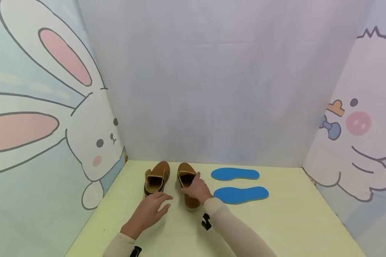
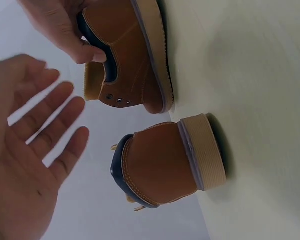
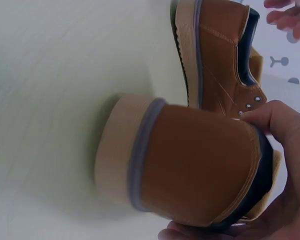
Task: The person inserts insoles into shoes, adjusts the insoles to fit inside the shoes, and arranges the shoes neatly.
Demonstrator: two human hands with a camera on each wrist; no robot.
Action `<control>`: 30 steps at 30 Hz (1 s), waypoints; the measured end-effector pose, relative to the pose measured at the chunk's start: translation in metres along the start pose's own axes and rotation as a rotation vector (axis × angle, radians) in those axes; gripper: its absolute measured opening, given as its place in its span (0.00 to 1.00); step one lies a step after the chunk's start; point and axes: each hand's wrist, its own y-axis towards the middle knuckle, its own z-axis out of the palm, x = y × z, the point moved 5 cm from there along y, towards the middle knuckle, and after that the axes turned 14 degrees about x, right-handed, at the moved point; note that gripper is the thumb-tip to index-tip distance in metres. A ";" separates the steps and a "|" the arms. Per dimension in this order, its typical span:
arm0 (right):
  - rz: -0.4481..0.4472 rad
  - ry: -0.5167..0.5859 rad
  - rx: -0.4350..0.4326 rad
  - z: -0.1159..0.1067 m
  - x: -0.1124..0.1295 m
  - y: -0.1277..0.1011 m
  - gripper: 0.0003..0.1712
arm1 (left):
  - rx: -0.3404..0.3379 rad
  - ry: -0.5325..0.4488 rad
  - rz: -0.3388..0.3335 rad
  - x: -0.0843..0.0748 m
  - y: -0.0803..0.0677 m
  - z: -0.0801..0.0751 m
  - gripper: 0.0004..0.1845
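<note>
We log: pale-yellow tabletop [image 1: 296,217]; right hand [image 1: 198,189] clamped on brown eyelet shoe [image 3: 197,165], blue insoles [image 1: 241,195] at its three o'clock, rabbit-print wall [image 1: 56,103] at ten; left hand [image 1: 150,208] fingers apart.

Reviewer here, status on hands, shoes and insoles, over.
Right hand grips right brown low-top shoe at the collar. Left hand open, empty, near left brown low-top shoe. Far blue insole, near blue insole flat, right of shoes. No obstruction visible.

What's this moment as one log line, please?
right hand: grips right shoe | left hand: empty, near left shoe | blue insoles: on table
</note>
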 end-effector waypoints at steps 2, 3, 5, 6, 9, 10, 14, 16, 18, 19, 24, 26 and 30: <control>0.024 -0.045 -0.001 -0.007 -0.002 -0.001 0.67 | 0.009 -0.029 0.054 -0.005 0.000 0.001 0.15; 0.031 -0.069 -0.004 -0.009 -0.003 -0.002 0.66 | 0.005 -0.043 0.079 -0.008 0.000 0.002 0.16; 0.041 -0.117 -0.012 -0.012 -0.004 -0.002 0.66 | -0.006 -0.063 0.119 -0.013 0.000 0.003 0.17; 0.040 -0.132 -0.018 -0.013 -0.005 -0.002 0.66 | -0.014 -0.070 0.135 -0.015 0.000 0.003 0.17; 0.034 -0.172 -0.047 -0.011 -0.008 0.000 0.66 | -0.020 -0.077 0.156 -0.021 0.001 0.006 0.17; 0.031 -0.178 -0.059 -0.009 -0.009 0.001 0.65 | -0.018 -0.074 0.157 -0.022 0.002 0.006 0.17; 0.019 -0.180 -0.093 -0.006 -0.014 0.005 0.60 | -0.015 -0.066 0.155 -0.024 0.006 0.009 0.17; 0.009 -0.165 -0.105 -0.007 -0.016 0.007 0.57 | -0.024 -0.061 0.162 -0.025 0.008 0.008 0.16; 0.010 -0.169 -0.113 -0.009 -0.019 0.007 0.54 | -0.036 -0.056 0.177 -0.025 0.010 0.008 0.15; 0.005 -0.166 -0.118 -0.010 -0.020 0.007 0.54 | -0.043 -0.056 0.183 -0.025 0.011 0.007 0.15; -0.012 -0.173 -0.132 -0.016 -0.024 0.001 0.49 | -0.058 -0.037 0.194 -0.024 0.012 0.006 0.18; -0.029 -0.167 -0.134 -0.017 -0.026 -0.003 0.48 | -0.053 -0.031 0.189 -0.023 0.012 0.005 0.18; -0.087 -0.160 -0.135 -0.018 -0.031 -0.014 0.48 | -0.058 -0.026 0.181 -0.020 0.012 0.003 0.17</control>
